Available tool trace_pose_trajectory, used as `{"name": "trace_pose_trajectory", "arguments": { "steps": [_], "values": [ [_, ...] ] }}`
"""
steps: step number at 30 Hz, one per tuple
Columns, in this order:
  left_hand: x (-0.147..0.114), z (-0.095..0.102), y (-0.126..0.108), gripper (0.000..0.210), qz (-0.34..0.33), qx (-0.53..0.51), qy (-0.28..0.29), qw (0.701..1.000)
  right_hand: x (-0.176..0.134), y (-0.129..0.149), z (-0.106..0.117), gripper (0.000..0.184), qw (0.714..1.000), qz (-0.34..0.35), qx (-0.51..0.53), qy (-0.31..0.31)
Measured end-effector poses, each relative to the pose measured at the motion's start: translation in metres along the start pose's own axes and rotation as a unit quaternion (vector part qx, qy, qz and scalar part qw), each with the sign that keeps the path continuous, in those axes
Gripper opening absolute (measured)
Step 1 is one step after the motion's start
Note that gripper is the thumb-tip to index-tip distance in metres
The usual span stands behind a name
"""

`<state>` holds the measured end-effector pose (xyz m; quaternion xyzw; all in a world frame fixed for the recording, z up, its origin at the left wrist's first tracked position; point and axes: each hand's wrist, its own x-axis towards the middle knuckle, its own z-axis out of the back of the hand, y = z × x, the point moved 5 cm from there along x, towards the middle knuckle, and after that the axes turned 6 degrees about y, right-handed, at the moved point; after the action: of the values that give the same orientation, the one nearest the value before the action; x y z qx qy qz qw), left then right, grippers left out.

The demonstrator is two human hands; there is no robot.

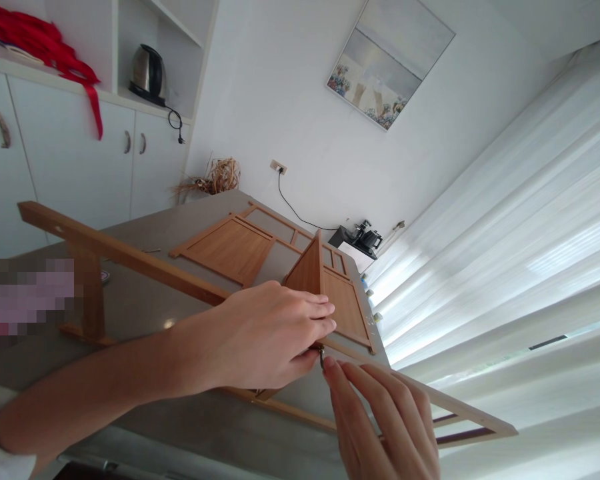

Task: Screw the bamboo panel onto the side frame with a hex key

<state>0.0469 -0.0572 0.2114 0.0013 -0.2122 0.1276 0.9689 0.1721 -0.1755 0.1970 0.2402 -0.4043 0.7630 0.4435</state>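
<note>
My left hand (275, 330) reaches in from the left, its fingers bent over the edge of an upright wooden panel (310, 267) where it meets a wooden frame (170, 272). Below those fingers, my right hand (385, 413) pinches a small bent metal rod (322, 358), which looks like a hex key, between thumb and fingertips. The rod's upper end is against the wood at the joint. What it fits into is hidden by my hands. The frame's long rails extend to the left and to the lower right.
Flat wooden panels (225, 248) and another panel (345, 303) lie farther along the grey table (145, 373). A thin metal rod (153, 251) lies on the left. Beyond are white cabinets (75, 160), a kettle (150, 75), a black appliance (363, 237) and white curtains (505, 220).
</note>
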Motion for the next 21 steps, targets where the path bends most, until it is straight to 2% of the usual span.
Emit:
{"name": "trace_pose_trajectory", "arguments": {
  "steps": [5,8,14,18,21],
  "values": [
    [0.0,-0.001,0.0,0.036,-0.004,0.005,-0.002,1.0,-0.002,-0.002,0.0,0.013,1.0,0.002,0.018,-0.004],
    [0.0,-0.001,0.0,0.035,-0.003,0.007,-0.004,1.0,-0.002,-0.003,0.002,0.018,1.0,0.006,0.012,-0.009],
    [0.001,-0.001,0.001,0.037,0.0,0.01,-0.003,1.0,0.006,0.0,0.006,0.022,0.998,0.015,-0.004,0.066],
    [0.001,-0.001,0.001,0.036,-0.002,0.011,-0.003,1.0,0.011,0.004,0.009,0.024,0.997,0.009,-0.039,0.071],
    [0.0,-0.001,0.001,0.037,0.0,0.013,-0.003,1.0,0.011,0.004,0.006,0.022,0.998,-0.01,-0.01,0.059]
  ]
}}
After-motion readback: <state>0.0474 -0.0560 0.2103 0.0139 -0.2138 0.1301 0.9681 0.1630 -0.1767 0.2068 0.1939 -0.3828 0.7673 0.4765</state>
